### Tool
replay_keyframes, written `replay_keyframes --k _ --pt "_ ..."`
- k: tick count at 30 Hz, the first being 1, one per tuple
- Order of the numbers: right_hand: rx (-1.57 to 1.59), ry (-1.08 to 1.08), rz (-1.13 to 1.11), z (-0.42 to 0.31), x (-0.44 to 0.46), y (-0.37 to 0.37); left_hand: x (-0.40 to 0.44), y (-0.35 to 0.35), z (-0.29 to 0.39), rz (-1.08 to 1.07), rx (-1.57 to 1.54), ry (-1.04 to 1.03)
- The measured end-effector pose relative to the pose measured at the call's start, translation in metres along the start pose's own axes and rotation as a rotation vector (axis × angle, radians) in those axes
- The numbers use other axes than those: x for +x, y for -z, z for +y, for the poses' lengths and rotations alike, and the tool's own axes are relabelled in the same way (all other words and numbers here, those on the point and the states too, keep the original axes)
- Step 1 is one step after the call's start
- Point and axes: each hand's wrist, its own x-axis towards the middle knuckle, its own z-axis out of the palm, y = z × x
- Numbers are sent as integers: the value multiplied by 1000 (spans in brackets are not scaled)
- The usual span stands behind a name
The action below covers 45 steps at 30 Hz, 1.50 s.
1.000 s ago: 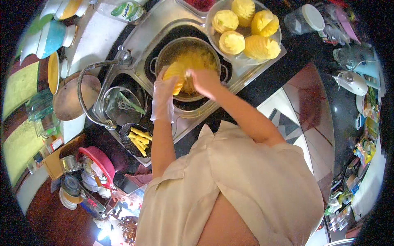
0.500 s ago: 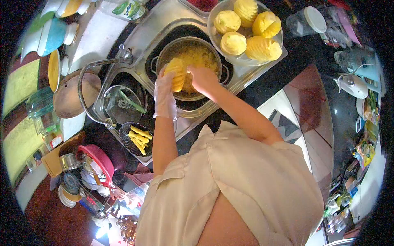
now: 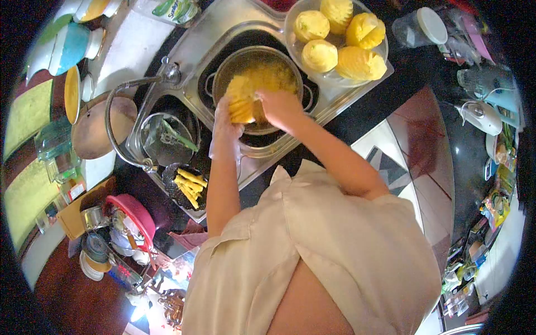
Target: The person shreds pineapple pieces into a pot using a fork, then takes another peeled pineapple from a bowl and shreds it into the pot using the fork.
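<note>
My left hand (image 3: pixel 223 118), in a clear plastic glove, is closed around a peeled pineapple (image 3: pixel 240 101) with spiral grooves cut into it. The fruit is held above a metal pot (image 3: pixel 258 51) standing in the sink basin, and yellow shreds or pulp (image 3: pixel 273 78) lie inside the pot. On the pineapple's right side, my right hand (image 3: pixel 279 109) is bare and curled; what its fingers hold is too blurred to name. A clear bowl (image 3: pixel 335 85) with several peeled pineapples (image 3: pixel 360 63) stands to the upper right of the pot.
A flexible faucet (image 3: pixel 111 106) arches over the small basin, which has a glass bowl (image 3: pixel 162 148) in it. Yellow strips (image 3: pixel 190 187) sit in a black dish (image 3: pixel 172 177). A lidded jar (image 3: pixel 419 28) is at the right, a pink basin (image 3: pixel 139 215) at the lower left.
The pineapple has tilted and turned in my left hand and sits slightly lower over the pot. My right hand has shifted a little down along its side.
</note>
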Motion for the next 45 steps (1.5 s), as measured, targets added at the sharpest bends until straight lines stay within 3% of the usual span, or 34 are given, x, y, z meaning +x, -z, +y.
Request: replay_keyframes --k 2,8,9,11,15,17,21,23,24,28,32,34,37,39,40,42,43,45 --pt "48 -47 7 7 6 13 -5 -11 2 113 -72 34" --pt "251 -228 107 24 23 -1 -16 18 2 -245 -251 129" --pt "250 -226 105 25 27 -1 -19 12 2 -243 -253 127" --pt "369 -188 154 25 33 -1 -25 -1 3 -24 -294 126" --pt "341 -141 173 0 23 13 -19 15 -6 -197 -292 101" --pt "59 -148 65 -13 16 10 -8 19 -12 -132 -238 -13" --pt "95 -153 115 -13 0 6 -1 24 -15 3 -177 26" --pt "14 -93 79 0 -2 -7 -9 12 -18 -51 -79 -242" --pt "9 -89 82 -3 0 -2 -7 11 -15 -55 -83 -246" --pt "26 -167 -32 -3 8 6 -7 2 -17 10 -35 -161" --pt "-80 -27 163 -6 7 -9 -2 6 -14 18 11 -76" --pt "-46 -64 -96 -18 -6 5 -2 6 -11 63 38 -22" --pt "-69 -72 -23 11 15 14 -1 1 -14 105 52 -81" --pt "-44 -82 117 20 26 -2 4 4 -10 -100 142 -164" --pt "-47 -79 122 16 25 -5 1 -4 -7 -104 141 -168" --pt "-250 16 -111 2 17 -15 -3 -17 -1 75 311 -193" --pt "-81 -62 27 -12 6 -20 6 0 -6 82 315 -182" --pt "-36 -60 -26 1 10 -10 36 22 -8 139 449 -14"
